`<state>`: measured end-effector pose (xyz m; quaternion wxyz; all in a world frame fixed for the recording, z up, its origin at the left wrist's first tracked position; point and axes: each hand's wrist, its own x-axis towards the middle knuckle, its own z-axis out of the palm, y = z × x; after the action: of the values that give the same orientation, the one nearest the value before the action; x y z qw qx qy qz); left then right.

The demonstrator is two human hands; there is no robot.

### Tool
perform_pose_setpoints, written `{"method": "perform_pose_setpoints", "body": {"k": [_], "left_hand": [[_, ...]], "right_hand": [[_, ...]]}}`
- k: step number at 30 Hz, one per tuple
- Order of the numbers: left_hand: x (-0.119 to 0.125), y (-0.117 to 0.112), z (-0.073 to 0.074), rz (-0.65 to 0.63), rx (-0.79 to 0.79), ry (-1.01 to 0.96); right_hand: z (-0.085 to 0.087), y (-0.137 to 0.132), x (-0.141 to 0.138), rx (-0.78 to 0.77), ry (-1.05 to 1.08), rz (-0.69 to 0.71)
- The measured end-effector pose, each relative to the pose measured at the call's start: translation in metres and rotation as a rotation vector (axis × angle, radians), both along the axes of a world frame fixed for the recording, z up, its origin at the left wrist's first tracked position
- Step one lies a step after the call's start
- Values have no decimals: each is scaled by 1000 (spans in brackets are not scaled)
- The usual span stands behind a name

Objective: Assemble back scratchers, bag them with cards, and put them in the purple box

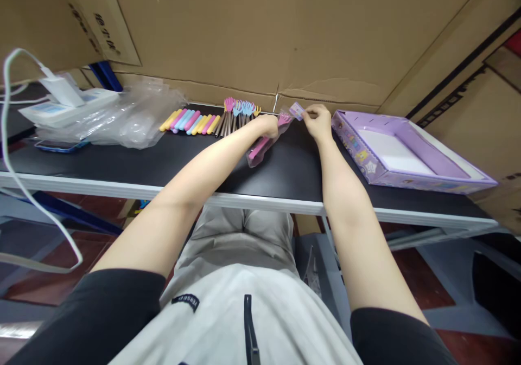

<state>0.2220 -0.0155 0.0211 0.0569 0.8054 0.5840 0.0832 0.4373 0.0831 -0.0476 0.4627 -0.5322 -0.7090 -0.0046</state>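
A pink claw-headed back scratcher (284,119) lies in a clear plastic bag, slanting across the middle of the black tabletop. My left hand (269,126) is closed on it, with the pink handle showing below the fist. At the bag's upper end, my right hand (319,120) pinches a small purple printed card (297,110) by its right edge. Whether the card sits inside the bag or against it, I cannot tell. Left of my left hand lie more back scratchers with metal rods and pink, blue and yellow claw heads (241,108), their coloured handles (190,121) lined up in a row.
An open purple box (411,151) with a white inside stands on the right. A heap of clear plastic bags (138,113) lies left, beside a white power strip (73,107) with a plugged-in charger and cable. Cardboard (252,34) walls the table's back.
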Motion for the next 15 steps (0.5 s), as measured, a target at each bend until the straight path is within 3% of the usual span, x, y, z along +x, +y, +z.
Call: {"method": "perform_pose_setpoints", "body": {"k": [3, 9, 12, 15], "left_hand": [[-11, -1, 10, 59, -74, 86], [-35, -12, 30, 16, -89, 206], [-48, -19, 33, 9, -80, 234], [-60, -24, 31, 10, -44, 226]], "right_hand": [[-3, 7, -5, 67, -39, 64], [-7, 16, -9, 89, -27, 55], [-3, 11, -14, 88, 32, 22], [8, 1, -27, -13, 174, -8]]}}
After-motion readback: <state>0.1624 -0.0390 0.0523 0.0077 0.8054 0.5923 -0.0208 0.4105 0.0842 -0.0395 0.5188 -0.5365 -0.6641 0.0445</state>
